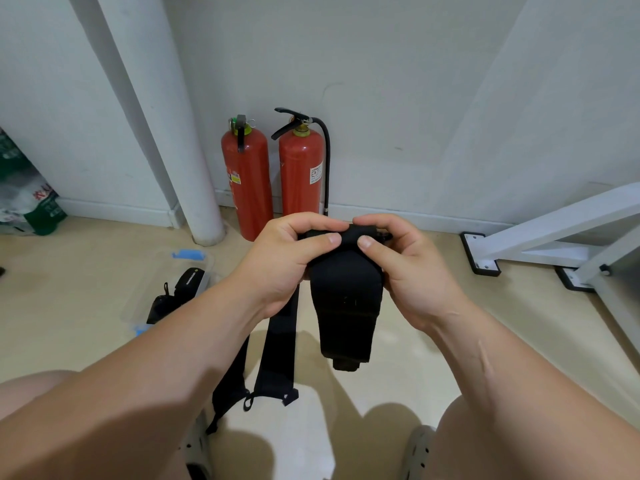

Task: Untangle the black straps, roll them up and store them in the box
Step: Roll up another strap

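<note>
Plainly, the clear plastic box with blue clips (207, 266) sat on the floor (79, 292), left. The left hand (287, 259) pinched the top of the wide black fabric strap (346, 299), held in mid-air; the right hand (410, 268) pinched beside it. Best rolled tight, edges kept square.

- Plain back room or workspace
- Two red extinguishers (246, 181) stand against the bare white wall (398, 81)
- White pipe (162, 133) runs down to the beige floor (69, 271)
- White metal frame (554, 223) on feet

Black straps (346, 306), bunched at top, 2 narrow tails hanging; clear box (207, 271) on floor, left.
</note>
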